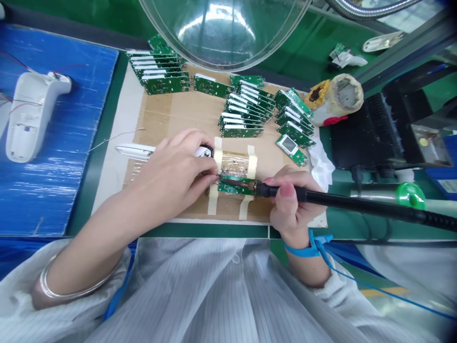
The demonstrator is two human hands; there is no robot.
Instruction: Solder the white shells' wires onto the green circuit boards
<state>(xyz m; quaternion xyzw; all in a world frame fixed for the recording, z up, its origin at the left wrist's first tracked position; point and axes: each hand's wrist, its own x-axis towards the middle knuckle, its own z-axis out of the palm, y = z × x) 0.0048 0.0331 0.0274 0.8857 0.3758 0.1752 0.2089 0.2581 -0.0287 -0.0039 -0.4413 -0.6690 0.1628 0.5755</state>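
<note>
Right grip is wrapped around a soldering iron, whose tip points at left grip. Left grip has thumb and forefinger pressed together; anything pinched is too small to tell. A green circuit board lies between both grips, under the tip. A white housing, partly hidden, extends behind left grip.

No lettering, number or brand can be read: any print on the green circuit boards is too small, and the small grey screen among them shows nothing legible
</note>
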